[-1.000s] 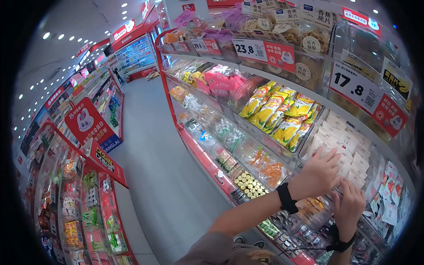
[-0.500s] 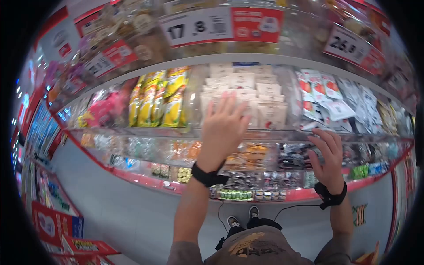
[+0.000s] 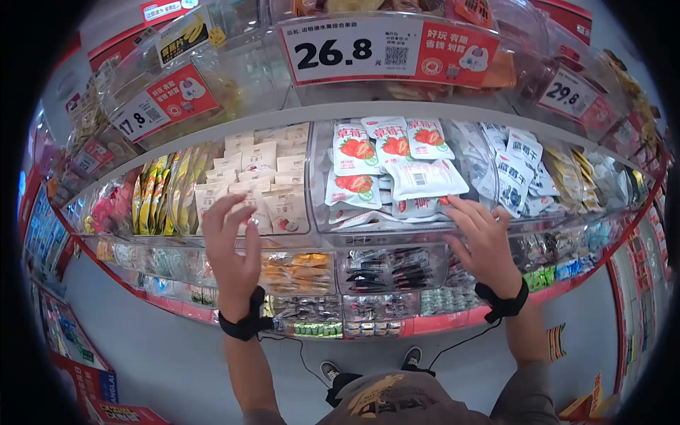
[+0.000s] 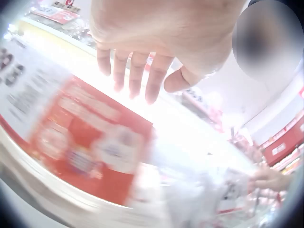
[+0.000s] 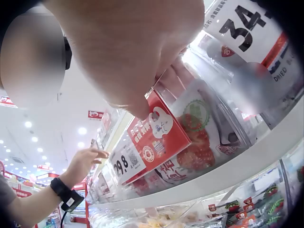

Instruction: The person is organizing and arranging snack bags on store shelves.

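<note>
In the head view, my left hand hovers in front of the beige dried-apple packets, its fingers spread and holding nothing. The left wrist view shows its fingers loosely extended. My right hand reaches to the front of the neighbouring bin, fingertips at the near edge of a white pouch that lies back side up. Around that pouch are several white dried-strawberry pouches with red berry pictures. In the right wrist view the palm hides most of the right fingers.
Clear plastic walls divide the bins. To the right are blueberry pouches; yellow packets stand at the left. A large price card hangs from the shelf above. Lower bins hold orange packets and dark packets.
The head view has swung right along the shelf. My left hand has come back off the apple packets, and my right hand has moved forward to the strawberry pouches.
</note>
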Available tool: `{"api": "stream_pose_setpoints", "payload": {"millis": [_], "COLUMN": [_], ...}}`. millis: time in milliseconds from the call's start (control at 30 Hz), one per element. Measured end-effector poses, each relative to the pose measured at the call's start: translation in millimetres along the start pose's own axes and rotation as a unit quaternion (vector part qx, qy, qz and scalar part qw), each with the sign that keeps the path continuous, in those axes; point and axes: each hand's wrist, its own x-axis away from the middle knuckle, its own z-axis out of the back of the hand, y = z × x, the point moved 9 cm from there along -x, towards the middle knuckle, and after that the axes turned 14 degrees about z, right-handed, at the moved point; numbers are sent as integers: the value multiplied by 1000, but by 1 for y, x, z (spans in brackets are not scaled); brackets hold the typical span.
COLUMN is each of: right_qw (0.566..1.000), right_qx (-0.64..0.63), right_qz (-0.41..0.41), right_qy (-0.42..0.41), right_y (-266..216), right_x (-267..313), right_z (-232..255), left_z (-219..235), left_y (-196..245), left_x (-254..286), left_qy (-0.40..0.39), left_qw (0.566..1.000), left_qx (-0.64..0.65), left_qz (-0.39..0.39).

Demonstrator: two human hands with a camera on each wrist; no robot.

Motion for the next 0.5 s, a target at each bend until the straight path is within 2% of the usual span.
{"api": "stream_pose_setpoints", "payload": {"millis": [33, 67, 133, 200, 233, 300, 333, 400, 433, 467, 500], "right_qw": [1000, 1000, 997, 992, 985, 986, 987, 997, 997, 998, 997], "right_qx": [-1, -12, -37, -97, -144, -125, -109, -13, 36, -38, -53], "right_qz": [20, 25, 52, 56, 42, 26, 6, 7, 5, -28, -31], "right_qy": [15, 14, 32, 66, 82, 106, 118, 79, 64, 32, 37], "right_y": [2, 1, -1, 7, 13, 18, 21, 21, 22, 28, 27], "right_x": [-1, 0, -12, -20, -25, -46, -51, -51, -52, -52, -55], "right_z": [2, 5, 19, 26, 21, 8, 3, -9, -15, -26, -25], "left_z": [-7, -24, -57, -92, -120, -144, -160, -180, -192, -199, -206], "left_y": [29, 54, 112, 144, 147, 155, 151, 140, 135, 132, 129], "left_x": [9, 15, 20, 13, 10, 3, 4, 5, 3, 2, 7], "left_qy": [6, -34, -45, -86, -118, -82, -91, -103, -153, -207, -265], "left_qw": [999, 992, 986, 983, 980, 986, 988, 989, 985, 976, 963], "left_qx": [46, 122, 143, 132, 132, 111, 101, 90, 74, 60, 48], "left_qz": [-14, -1, -78, -95, -86, -97, -80, -55, -40, -22, -1]}}
